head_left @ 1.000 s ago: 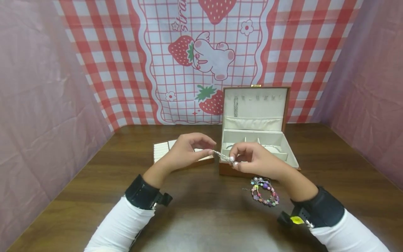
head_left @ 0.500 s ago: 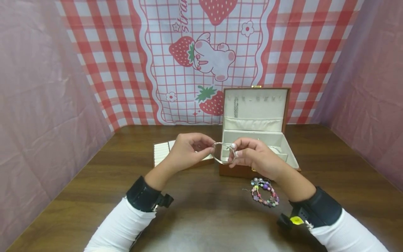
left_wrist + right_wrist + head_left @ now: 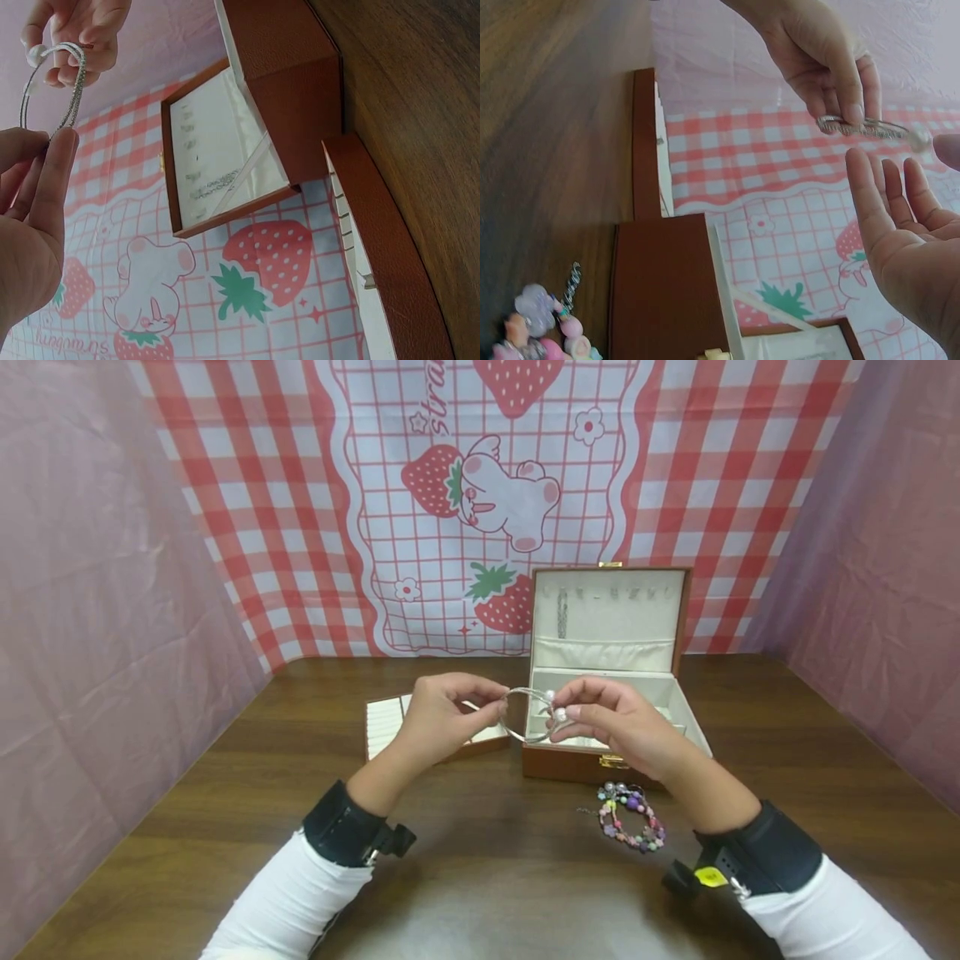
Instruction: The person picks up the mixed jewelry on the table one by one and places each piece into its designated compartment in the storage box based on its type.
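A silver bangle (image 3: 517, 739) with white pearl-like balls at its ends is held up between both hands, in front of the jewelry box. My left hand (image 3: 442, 718) pinches its left side between thumb and fingers; the left wrist view shows the bangle (image 3: 77, 90) as several thin bands, one of them sparkly. On the other side, my right hand (image 3: 618, 722) has its thumb and fingers at the ball ends. In the right wrist view a ball (image 3: 919, 139) sits by the right thumb (image 3: 946, 150), with the other fingers spread below.
The brown jewelry box (image 3: 558, 766) stands with its lid (image 3: 600, 618) raised, a sparkly strip hanging inside. Left of it lies a cream-lined tray (image 3: 384, 727), partly behind my left hand. Colorful bead bracelets (image 3: 633, 822) lie on the wooden table (image 3: 480, 877) before the box.
The bangle has turned from edge-on to showing its round opening, and it has risen slightly. My right hand has shifted its fingers on the ball ends; the left keeps its pinch.
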The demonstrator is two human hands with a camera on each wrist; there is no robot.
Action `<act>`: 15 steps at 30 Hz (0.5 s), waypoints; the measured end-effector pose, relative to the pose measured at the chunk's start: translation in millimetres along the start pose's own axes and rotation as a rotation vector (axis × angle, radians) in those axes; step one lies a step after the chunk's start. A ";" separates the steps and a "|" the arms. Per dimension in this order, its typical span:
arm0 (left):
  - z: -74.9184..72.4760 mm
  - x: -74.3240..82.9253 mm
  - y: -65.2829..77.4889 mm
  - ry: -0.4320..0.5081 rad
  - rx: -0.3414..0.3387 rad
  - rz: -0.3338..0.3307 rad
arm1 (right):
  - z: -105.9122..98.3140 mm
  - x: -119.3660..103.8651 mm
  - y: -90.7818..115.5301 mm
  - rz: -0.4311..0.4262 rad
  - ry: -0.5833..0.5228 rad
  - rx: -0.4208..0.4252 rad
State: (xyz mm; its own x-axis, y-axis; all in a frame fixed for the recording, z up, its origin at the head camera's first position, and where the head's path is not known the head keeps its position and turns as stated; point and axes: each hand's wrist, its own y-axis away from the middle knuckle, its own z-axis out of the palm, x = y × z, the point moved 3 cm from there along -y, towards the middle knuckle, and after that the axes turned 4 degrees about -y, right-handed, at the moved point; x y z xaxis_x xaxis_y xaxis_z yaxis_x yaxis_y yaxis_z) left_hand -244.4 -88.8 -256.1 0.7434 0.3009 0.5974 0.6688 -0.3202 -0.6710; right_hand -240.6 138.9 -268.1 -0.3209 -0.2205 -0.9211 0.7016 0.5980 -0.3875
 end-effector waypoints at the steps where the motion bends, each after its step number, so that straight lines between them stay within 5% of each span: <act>1: -0.5 -0.3 0.1 0.004 0.004 -0.007 | -1.8 -0.7 0.2 -0.002 0.011 0.006; 15: 0.5 -2.5 -2.9 -0.039 -0.023 -0.092 | -53.5 -26.0 11.6 0.015 0.170 0.168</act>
State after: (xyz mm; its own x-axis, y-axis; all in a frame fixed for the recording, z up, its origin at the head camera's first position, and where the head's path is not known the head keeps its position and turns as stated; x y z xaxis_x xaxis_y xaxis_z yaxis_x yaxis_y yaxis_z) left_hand -248.2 -88.2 -255.9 0.6784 0.3648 0.6378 0.7344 -0.3098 -0.6040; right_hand -258.1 192.9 -246.6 -0.4025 -0.0712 -0.9127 0.7984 0.4604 -0.3880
